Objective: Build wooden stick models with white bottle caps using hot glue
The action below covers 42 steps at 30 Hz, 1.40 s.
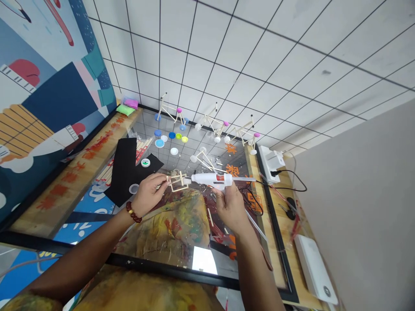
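Observation:
My left hand (148, 194) pinches a small frame of wooden sticks (177, 189) above the glass tabletop. In my right hand (231, 209) is a white hot glue gun (207, 178), pointing left, its nozzle at the frame's right side; whether it touches cannot be made out. A clear glue stick (244, 179) extends from the gun's back. Just beyond the gun lies another stick assembly (207, 160) with white round caps. Along the far edge stand three stick models with pink knobs and round caps, among them the left one (170, 113) and the middle one (214, 123).
Several bottle caps (159, 143) lie behind the hands. Black sheets (123, 168) with a white round lid (145, 162) and bundled sticks are at left. Green and purple packets (126, 110) sit in the far-left corner. At right are a power strip (267, 162), cables and a white box (314, 268).

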Tool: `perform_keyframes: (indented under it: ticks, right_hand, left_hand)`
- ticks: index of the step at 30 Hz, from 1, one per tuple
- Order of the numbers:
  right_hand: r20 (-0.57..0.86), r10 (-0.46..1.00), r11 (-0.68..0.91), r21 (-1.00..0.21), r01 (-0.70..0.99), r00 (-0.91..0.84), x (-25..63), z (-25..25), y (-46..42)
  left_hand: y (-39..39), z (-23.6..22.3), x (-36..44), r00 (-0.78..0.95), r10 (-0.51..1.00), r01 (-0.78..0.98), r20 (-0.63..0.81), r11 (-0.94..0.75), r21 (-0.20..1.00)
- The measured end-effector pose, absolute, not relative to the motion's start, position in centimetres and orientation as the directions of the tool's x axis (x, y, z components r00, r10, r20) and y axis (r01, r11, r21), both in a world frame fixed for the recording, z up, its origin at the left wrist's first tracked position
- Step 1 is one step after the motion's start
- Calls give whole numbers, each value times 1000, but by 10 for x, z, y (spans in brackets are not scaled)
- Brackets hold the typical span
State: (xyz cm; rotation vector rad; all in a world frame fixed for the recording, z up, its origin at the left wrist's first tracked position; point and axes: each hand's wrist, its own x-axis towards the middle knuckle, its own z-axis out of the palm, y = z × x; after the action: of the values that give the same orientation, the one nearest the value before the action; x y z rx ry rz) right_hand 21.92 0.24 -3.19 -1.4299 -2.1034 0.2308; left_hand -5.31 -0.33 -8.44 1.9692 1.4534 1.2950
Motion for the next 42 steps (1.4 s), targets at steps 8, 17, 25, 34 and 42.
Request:
perform_keyframes:
  ticks: [8,17,25,34,42]
  right_hand:
    - [335,899,404,-386,829,-282,220,-33,-1]
    - [152,986,168,-910,380,-70,241,-34,-12]
    - [222,893,-23,-847,531,392,319,-43,4]
    - [151,897,-282,-527,802,415,334,-82,42]
    - [54,922,-295,-542,787,383,352,-83,33]
  left_hand:
    - [-3,-83,-53,27,894,558,448,-385,735]
    - [-10,-78,-56,-25,902,540,431,-350,765]
    - [-12,-71,-59,-76,849,560,522,-397,727]
    - [-10,-75,-58,-96,852,552,514,-384,740]
    - [-9,-75,-58,-148,851,518,504,-367,773]
